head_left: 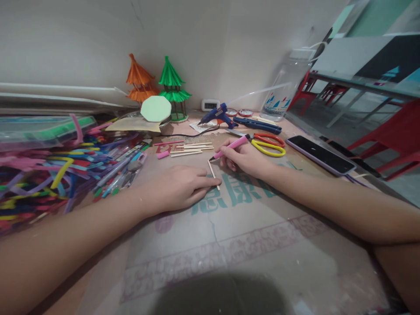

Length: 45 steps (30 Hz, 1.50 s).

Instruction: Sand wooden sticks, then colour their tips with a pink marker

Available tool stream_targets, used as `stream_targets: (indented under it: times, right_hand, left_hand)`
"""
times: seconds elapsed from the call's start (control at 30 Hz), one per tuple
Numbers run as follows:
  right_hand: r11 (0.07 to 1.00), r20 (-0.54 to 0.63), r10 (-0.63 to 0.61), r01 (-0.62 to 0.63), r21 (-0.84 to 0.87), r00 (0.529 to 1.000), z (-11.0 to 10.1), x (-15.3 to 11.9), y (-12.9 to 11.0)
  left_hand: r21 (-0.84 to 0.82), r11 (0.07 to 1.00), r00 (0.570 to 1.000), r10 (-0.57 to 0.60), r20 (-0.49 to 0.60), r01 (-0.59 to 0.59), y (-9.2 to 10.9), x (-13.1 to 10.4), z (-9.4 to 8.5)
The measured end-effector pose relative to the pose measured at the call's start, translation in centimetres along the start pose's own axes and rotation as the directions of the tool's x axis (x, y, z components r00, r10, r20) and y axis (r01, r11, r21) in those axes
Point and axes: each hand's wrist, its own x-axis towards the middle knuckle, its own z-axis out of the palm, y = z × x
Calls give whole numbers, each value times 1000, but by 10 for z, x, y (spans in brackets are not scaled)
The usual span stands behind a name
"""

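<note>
Closest to us spreads the surface [295, 262], patterned band and all, and near its middle lies our thin pale stick [212, 171]. We've got the left hand [182, 186] half-curled, a fingertip pressing the stick down rather than gripping it; the right hand [243, 156] is closed around a pink marker [232, 146], tip at the stick's far end. It looks light, stiff, snappable, likely to roll: we'd pin it mid-length, gently.
</note>
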Motion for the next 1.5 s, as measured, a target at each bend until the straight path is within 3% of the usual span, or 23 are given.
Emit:
stream_targets:
  times: [0.63,1.13,1.5]
  right_hand:
    - [997,20,73,-72,-10,997,1,-2,-7]
    - [1000,12,18,-19,23,1000,0,0,-2]
    - [998,53,58,-60,31,997,-1,-3,-2]
  left_hand:
    - [9,1000,1000,9,-2,-9,-1,0,0]
    - [12,1000,1000,0,10,0,-1,0,0]
    - [6,1000,1000,-2,0,2,-1,0,0]
